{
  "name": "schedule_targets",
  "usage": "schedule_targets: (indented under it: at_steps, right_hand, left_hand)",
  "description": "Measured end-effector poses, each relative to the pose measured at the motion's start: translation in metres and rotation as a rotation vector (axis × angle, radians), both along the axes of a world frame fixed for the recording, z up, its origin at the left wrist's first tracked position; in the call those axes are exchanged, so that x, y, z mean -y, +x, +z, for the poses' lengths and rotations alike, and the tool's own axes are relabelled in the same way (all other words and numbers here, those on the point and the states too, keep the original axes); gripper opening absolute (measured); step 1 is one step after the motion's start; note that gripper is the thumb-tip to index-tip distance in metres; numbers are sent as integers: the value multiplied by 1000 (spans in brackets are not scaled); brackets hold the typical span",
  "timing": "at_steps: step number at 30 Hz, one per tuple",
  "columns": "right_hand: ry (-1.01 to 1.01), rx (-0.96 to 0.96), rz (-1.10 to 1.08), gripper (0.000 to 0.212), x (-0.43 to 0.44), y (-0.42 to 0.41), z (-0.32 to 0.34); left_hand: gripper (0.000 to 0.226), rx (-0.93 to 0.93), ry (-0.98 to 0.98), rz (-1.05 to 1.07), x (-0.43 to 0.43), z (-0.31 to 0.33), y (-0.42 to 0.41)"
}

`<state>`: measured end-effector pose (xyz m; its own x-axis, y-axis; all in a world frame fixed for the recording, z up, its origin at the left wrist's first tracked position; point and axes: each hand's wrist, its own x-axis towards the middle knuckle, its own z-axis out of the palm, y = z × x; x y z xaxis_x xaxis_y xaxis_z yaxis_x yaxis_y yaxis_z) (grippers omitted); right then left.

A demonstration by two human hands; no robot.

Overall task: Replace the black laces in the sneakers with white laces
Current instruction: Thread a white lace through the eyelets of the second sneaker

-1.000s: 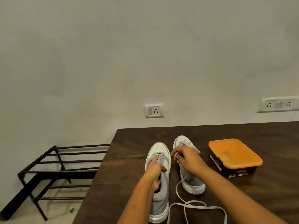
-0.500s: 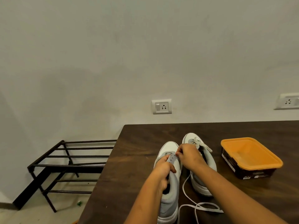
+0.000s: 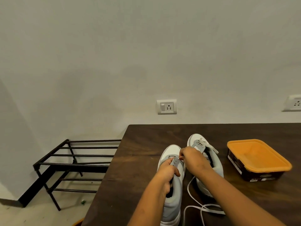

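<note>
Two grey-and-white sneakers stand toe-away on the dark wooden table (image 3: 138,160). My left hand (image 3: 167,173) grips the left sneaker (image 3: 175,193) at its tongue and eyelet flap. My right hand (image 3: 193,158) pinches the tip of a white lace (image 3: 195,207) at an upper eyelet of that sneaker. The rest of the lace trails loose in loops on the table near the front edge. The right sneaker (image 3: 211,159) is threaded with a white lace, partly hidden behind my right hand. No black lace shows.
An orange-rimmed dark plastic tub (image 3: 259,159) sits to the right of the sneakers. A black metal rack (image 3: 73,163) stands on the floor left of the table. Wall sockets (image 3: 167,106) are above the table's far edge.
My right hand moved left from the right sneaker to the left sneaker's eyelets, bringing the lace tip with it. The camera view swung left. My left hand kept its grip.
</note>
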<state>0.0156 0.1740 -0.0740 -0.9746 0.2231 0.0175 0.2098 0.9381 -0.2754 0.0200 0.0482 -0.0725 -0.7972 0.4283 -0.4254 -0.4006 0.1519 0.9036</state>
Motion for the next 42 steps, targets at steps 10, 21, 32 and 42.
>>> schedule_targets:
  at_steps: [10, 21, 32, 42]
  right_hand:
    - [-83, -72, 10, 23, -1, 4, -8]
    - [-107, 0, 137, 36, 0, 6, 0]
    - [-188, -15, 105, 37, -7, 3, -5]
    - [-226, -41, 110, 26, -5, 5, -2]
  left_hand:
    - [12, 179, 77, 140, -3, -5, -4]
    - [31, -89, -160, 47, -14, -3, -2]
    - [27, -596, -873, -57, -30, -2, -24]
    - [29, -905, -1053, -97, -31, 0, -15]
